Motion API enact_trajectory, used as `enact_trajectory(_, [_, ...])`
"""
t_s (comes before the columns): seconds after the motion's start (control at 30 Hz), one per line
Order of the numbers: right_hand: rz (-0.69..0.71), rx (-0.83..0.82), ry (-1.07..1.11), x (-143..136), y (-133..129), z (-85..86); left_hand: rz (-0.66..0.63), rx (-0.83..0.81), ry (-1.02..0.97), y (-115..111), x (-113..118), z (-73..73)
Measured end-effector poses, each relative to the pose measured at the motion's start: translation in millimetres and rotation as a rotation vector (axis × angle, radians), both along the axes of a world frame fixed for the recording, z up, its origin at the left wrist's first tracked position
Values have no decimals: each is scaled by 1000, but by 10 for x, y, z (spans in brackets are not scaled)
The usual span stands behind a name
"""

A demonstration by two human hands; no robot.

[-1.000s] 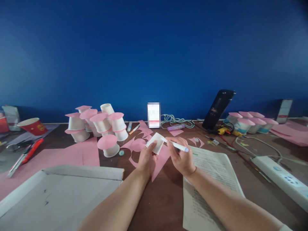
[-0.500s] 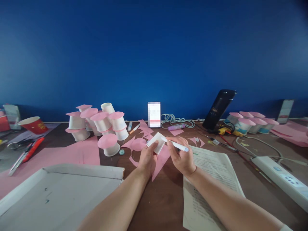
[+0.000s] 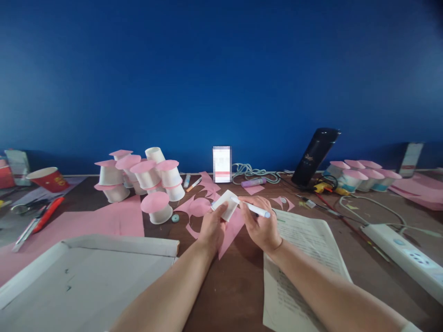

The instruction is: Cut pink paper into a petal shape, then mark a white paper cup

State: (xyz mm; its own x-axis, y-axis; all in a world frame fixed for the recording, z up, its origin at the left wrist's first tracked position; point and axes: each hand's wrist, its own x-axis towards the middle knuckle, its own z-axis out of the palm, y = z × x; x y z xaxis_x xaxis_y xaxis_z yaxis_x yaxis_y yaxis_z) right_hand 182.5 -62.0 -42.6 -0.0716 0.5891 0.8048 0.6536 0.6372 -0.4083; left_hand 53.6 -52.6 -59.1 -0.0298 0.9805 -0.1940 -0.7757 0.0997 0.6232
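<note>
The left hand [image 3: 212, 227] is grasping a small white piece [image 3: 226, 205], pinching its near left part with the thumb lying on top. The right hand [image 3: 261, 226] is gripping a white pen [image 3: 255, 208] with bent fingers, and the pen is pointing left towards the upper right part of the piece; whether its tip is touching the surface cannot be told. Both hands are working close together above the middle of the brown table [image 3: 224, 295], the piece being held tilted over pink paper scraps [image 3: 199, 207].

Beyond the hands, a phone [image 3: 222, 164] is standing upright by the blue wall [image 3: 221, 78]. A pale coiled cable [image 3: 254, 173] is lying just to its right, and a purple tube [image 3: 254, 183] is resting in front of the coil. Farther right, a black bottle [image 3: 315, 157] is leaning, with pink-topped cups [image 3: 370, 180] sitting beyond it. A printed sheet [image 3: 311, 240] is lying under the right forearm, and a white power strip [image 3: 404, 253] is resting at the near right.

On the left, white cups with pink discs [image 3: 145, 177] are standing in stacked levels, while a single disc-topped cup [image 3: 157, 212] is standing nearer, a small teal ring [image 3: 175, 218] lying beside it. At the far left, a red paper cup [image 3: 50, 180] is tilting, and a large pink sheet [image 3: 104, 219] is spreading behind a shallow white tray [image 3: 104, 286].
</note>
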Motion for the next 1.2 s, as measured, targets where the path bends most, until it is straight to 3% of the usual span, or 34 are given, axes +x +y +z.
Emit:
enact_trajectory(0.5, [3, -4, -3, 4, 26, -29, 43, -85, -36, 31, -5, 39])
enact_trajectory(0.77, [3, -2, -9, 13, 31, -40, 18, -95, -80, 74, -30, -32])
enact_trajectory(1.2, [-5, -4, -15, 15, 30, -54, 45, -129, -78, 43, -19, 46])
